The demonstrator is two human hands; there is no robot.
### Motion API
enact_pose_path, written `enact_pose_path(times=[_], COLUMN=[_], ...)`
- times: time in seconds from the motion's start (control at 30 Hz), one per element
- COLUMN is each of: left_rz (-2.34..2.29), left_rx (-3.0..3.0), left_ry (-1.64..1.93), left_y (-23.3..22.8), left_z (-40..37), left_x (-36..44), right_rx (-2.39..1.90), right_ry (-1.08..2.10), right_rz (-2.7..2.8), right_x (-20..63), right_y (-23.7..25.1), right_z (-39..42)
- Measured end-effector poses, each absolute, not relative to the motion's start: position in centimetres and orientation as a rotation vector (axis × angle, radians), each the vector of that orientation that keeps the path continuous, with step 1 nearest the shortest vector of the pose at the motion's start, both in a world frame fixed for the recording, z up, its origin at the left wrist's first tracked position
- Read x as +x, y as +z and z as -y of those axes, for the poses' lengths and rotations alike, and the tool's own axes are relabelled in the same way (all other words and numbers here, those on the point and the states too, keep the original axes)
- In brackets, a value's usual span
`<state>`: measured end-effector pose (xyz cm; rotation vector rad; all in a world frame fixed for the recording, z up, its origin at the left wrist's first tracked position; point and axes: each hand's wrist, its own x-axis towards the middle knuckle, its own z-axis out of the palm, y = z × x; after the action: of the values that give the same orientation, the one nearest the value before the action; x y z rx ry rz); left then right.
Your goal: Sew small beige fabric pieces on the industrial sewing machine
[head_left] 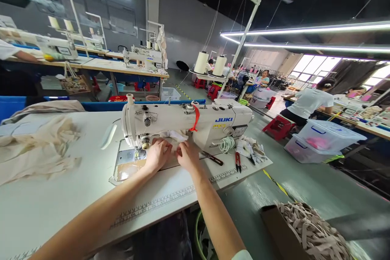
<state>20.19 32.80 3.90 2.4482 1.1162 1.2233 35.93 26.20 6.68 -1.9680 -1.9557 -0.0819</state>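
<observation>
Both hands, left hand point(157, 155) and right hand point(187, 155), press flat on pale cloth point(174, 136) under the machine point(183, 122); apparently thin, limp, best held by its edges.

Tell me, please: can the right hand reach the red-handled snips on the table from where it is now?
Probably yes. The red-handled snips lie in the open on the table, just to the right of the right hand, with only a dark tool lying between them, flat.
</observation>
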Motion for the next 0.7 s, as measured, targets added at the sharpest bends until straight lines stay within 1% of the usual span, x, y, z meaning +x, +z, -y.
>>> enact_pose_path(times=[0.17,0.33,0.4,0.53,0.63,0.7], left_rz=[-1.051,-1.091,-1.225,-1.666,-1.838,-1.809], left_rx=[2.408,2.170,2.145,2.159,2.196,2.216], left_ry=[1.159,0.878,0.737,0.444,0.418,0.506], left_y=[5.1,6.0,6.6,8.1,8.5,8.3], left_z=[-30.6,-27.6,-27.0,-27.2,-27.8,-28.4], left_x=[18.7,13.3,10.1,4.3,1.6,0.2], right_rx=[-2.096,-2.072,-2.052,-1.971,-1.840,-1.741], right_ry=[-0.028,-0.075,-0.114,-0.159,-0.195,-0.237], right_rz=[1.990,1.966,1.960,1.990,1.988,1.947], right_x=[35.6,35.5,35.6,36.3,37.4,38.2], right_y=[7.5,7.5,7.2,6.4,5.4,4.6], right_z=[-25.7,-25.6,-25.7,-25.9,-26.2,-26.7])
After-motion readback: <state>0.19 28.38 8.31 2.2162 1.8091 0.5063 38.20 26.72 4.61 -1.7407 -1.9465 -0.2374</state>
